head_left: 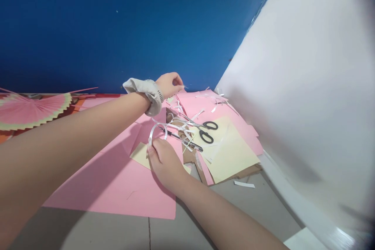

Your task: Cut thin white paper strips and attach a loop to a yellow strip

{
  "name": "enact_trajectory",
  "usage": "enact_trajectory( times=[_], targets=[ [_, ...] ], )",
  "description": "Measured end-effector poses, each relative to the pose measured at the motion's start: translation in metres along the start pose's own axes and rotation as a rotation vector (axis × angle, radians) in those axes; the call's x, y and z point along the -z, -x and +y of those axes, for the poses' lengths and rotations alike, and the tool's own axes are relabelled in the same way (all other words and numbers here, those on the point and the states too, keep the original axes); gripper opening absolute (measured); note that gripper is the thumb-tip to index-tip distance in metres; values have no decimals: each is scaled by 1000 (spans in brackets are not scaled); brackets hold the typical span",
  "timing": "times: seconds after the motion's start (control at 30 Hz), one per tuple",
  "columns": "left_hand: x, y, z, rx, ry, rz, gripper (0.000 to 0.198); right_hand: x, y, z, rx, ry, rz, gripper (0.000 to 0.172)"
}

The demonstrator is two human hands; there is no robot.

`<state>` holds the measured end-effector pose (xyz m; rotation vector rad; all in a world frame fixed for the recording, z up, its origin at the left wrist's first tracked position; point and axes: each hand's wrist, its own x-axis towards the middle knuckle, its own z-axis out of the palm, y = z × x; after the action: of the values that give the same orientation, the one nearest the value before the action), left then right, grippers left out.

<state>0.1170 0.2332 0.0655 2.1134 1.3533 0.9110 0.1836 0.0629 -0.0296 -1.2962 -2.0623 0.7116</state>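
My right hand point(165, 160) is closed on a thin white ring point(150, 136) that looks like a tape roll, held at its lower left edge. It is over a pale yellow paper piece point(140, 154) and a large pink sheet point(123, 191). Farther off, near the blue wall, my left hand point(170, 84) pinches thumb to fingers. A faint whitish wisp shows at its fingertips, too small to name. Scissors with black handles point(207, 136) lie right of the ring, their blades partly among white paper strips point(184, 128). A black pen point(193, 145) lies beside them.
A yellow sheet point(234, 156) lies over pink paper point(249, 136) and cardboard at right. A pleated pink and yellow paper fan point(32, 109) is at left. The blue wall point(146, 27) and white panel point(316, 66) stand behind. One strip point(244, 184) lies on the tiled floor point(117, 232).
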Motion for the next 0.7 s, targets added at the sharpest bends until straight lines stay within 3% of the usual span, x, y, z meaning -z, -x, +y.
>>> enact_trajectory(
  times=[0.33,0.43,0.6,0.7],
  targets=[
    [16,10,9,34,-52,1,29,1,1,0,-4,-19,8,25],
    [32,29,-3,30,-72,1,13,1,1,1,-16,-29,11,25],
    [50,72,-38,89,-92,-63,23,-1,1,2,-22,-42,20,25],
    [51,83,-49,109,-72,-80,25,-1,1,1,-20,-45,19,26]
  ],
)
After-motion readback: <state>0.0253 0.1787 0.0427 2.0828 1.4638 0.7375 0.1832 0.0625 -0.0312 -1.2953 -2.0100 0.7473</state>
